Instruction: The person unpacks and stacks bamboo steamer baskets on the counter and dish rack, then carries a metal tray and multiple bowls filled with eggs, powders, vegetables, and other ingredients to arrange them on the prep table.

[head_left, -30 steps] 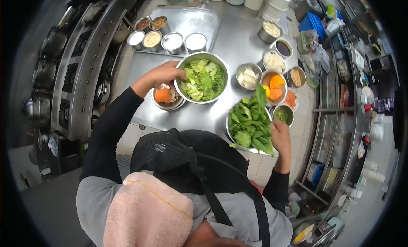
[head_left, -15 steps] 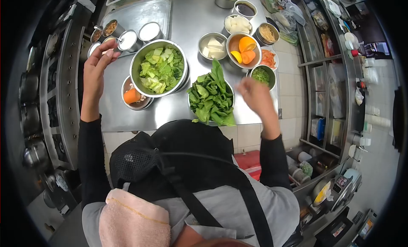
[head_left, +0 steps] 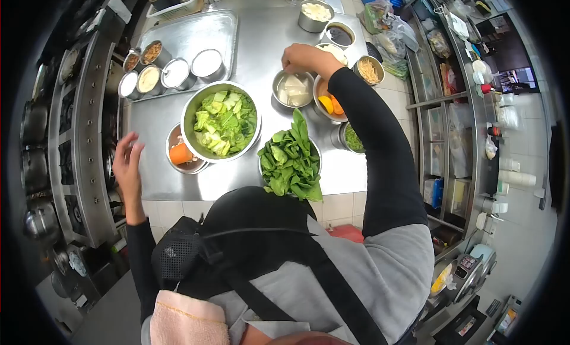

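Note:
My right hand [head_left: 301, 58] is over the far rim of a metal bowl [head_left: 276, 97] with pale white blocks [head_left: 293, 90] in it. Its fingers curl downward at that rim; whether they grip it is hidden. Off the table's left edge, my left hand [head_left: 127, 163] hangs with fingers apart, holding nothing. Nearest to it is a bowl with a piece of carrot [head_left: 180, 154]. Beside that stands a large bowl of chopped lettuce [head_left: 218, 122]. Leafy greens [head_left: 290, 161] heap over a bowl near the front edge. My right forearm partly covers a bowl with orange pieces [head_left: 336, 105].
A metal tray [head_left: 228, 33] at the back left carries several small cups. To the right stand a bowl of chopped green bits [head_left: 354, 138], a bowl of pale shreds [head_left: 369, 70] and a bowl of dark liquid [head_left: 339, 34]. Shelving [head_left: 436, 102] lines the right side.
My right hand has gone from beside the leafy greens to the far rim of the bowl of white blocks. My left hand has moved away from the cups, toward me. The view has shifted.

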Action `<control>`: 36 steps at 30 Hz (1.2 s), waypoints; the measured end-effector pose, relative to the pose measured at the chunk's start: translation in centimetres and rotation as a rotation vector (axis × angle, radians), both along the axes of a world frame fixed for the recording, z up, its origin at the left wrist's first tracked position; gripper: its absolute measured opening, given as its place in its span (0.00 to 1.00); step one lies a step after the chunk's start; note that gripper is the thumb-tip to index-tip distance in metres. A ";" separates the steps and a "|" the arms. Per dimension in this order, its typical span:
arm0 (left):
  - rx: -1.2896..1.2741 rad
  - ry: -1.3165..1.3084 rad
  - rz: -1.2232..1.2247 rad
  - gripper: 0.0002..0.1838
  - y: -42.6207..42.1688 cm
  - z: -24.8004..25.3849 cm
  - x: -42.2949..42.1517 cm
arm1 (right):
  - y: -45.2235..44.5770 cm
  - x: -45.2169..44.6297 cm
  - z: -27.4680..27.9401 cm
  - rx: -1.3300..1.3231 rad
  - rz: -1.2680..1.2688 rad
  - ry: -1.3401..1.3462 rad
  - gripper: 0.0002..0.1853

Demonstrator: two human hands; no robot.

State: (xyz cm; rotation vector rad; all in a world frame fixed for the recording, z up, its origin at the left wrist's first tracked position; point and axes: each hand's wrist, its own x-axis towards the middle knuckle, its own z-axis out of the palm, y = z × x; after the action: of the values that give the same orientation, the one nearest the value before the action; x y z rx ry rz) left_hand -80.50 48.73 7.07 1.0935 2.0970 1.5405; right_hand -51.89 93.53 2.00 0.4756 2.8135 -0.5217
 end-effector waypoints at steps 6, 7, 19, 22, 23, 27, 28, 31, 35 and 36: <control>-0.121 -0.136 0.402 0.18 -13.8 -9.8 -3.3 | 10.5 5.9 2.0 0.311 -0.298 -0.041 0.24; -0.131 -0.195 0.464 0.18 -16.0 -11.6 -3.8 | 9.5 6.6 3.6 0.312 -0.377 -0.210 0.29; -0.235 -0.052 0.328 0.26 -7.3 -13.2 -6.2 | 3.0 0.3 3.9 0.058 -0.628 -0.280 0.68; -0.291 0.050 0.299 0.33 -3.6 -12.1 -5.5 | 1.4 -0.6 3.6 0.043 -0.613 -0.289 0.68; -0.278 0.138 0.279 0.33 -3.0 -13.2 -5.9 | 1.4 -0.9 3.6 0.039 -0.605 -0.295 0.67; -0.302 0.389 0.324 0.33 -3.0 -15.9 -7.7 | 3.3 -1.5 0.9 0.054 -0.534 -0.113 0.63; -0.320 0.434 0.352 0.33 -2.8 -15.5 -7.8 | 3.2 -2.5 1.0 0.048 -0.527 -0.088 0.62; -0.231 0.448 0.350 0.35 -3.0 -18.2 -9.5 | 3.6 -1.0 -0.8 -0.002 -0.467 0.078 0.60; -0.245 0.444 0.336 0.36 -2.3 -18.9 -9.8 | 2.5 -1.9 0.0 0.224 -0.585 0.101 0.57; -0.247 0.463 0.303 0.36 -0.7 -18.5 -9.4 | 2.5 -4.0 2.0 0.249 -0.653 0.047 0.57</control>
State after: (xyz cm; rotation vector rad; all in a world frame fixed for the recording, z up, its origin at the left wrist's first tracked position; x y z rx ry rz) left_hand -89.90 48.04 -11.44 1.1650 2.7868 1.1741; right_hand -55.84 96.00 4.05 1.4687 2.7311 -0.2881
